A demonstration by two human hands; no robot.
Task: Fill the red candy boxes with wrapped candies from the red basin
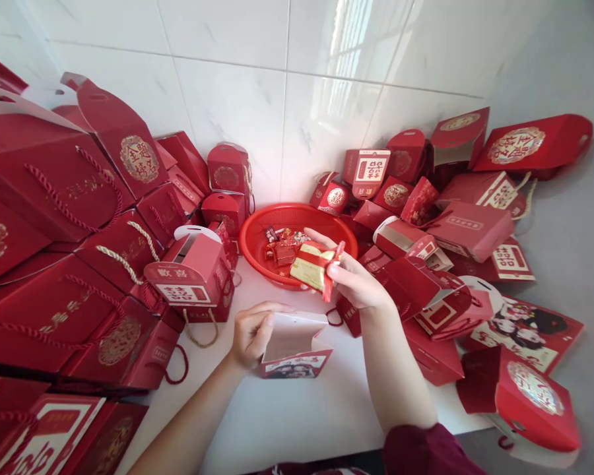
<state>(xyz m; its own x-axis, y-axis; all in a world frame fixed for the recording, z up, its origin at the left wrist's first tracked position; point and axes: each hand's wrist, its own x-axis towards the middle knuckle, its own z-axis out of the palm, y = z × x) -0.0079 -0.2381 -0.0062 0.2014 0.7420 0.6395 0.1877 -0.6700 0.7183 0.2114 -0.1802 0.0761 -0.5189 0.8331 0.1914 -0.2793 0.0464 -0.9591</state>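
Note:
My left hand (255, 332) grips the left edge of a small open gift box (297, 340), red outside and white inside, with a printed picture on its near face. Several wrapped sweets in gold and red wrappers (311, 265) are in my right hand (352, 277), pinched between thumb and fingers above and beyond the box. Just behind that hand stands a red plastic basket (257, 264), its bottom holding more red-wrapped sweets (283, 249). The right hand's fingers partly hide the basket's right side.
Red gift boxes with rope handles (79, 178) are stacked high on the left. A smaller box (193, 264) stands near my left hand. Loose boxes (468, 231) pile up on the right, some beside my right forearm. A tiled wall (228, 99) closes off the back of the white table (297, 422).

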